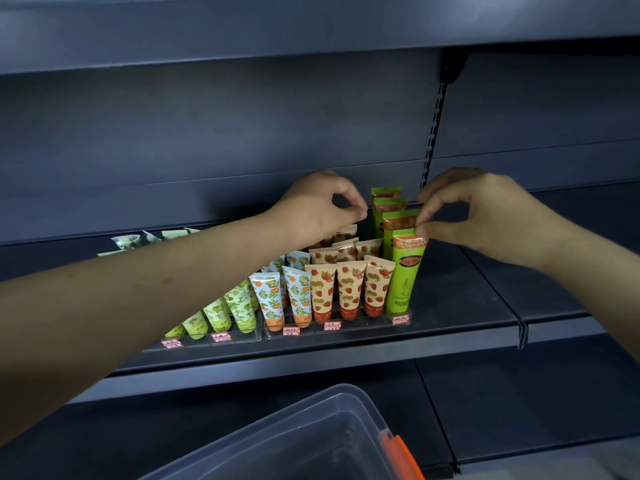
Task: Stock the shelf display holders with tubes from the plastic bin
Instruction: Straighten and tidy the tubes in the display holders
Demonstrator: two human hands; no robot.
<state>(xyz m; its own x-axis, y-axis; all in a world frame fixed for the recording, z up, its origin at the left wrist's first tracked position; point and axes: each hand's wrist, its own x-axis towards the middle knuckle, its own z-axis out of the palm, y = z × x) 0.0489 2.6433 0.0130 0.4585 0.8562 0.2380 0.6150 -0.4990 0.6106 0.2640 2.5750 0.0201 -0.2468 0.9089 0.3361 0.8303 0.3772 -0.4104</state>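
Your right hand [485, 216]: grip is pinching the top crimp of the front green tube [405, 271] between thumb and forefinger, other fingers curled loosely above. That tube stands cap-down in the rightmost lane of the clear display holder [346, 329], first in a file of green tubes [389, 204] running back toward the shelf wall. Your left hand [318, 209] hovers over the rear strawberry tubes [346, 289], thumb and forefinger tips pressed together just beside the second-to-last green tube; can't tell whether that grip has anything in it. Left of the strawberry lanes: orange-print tubes [270, 299], then lime-print tubes [239, 306] in a second holder, partly hidden by your left forearm. Red-and-white price tags [332, 326] sit along the holder fronts. All of it is on the dark shelf [467, 306]. The clear plastic bin [311, 434], with an orange latch [405, 455], is below the shelf at the bottom edge of view.
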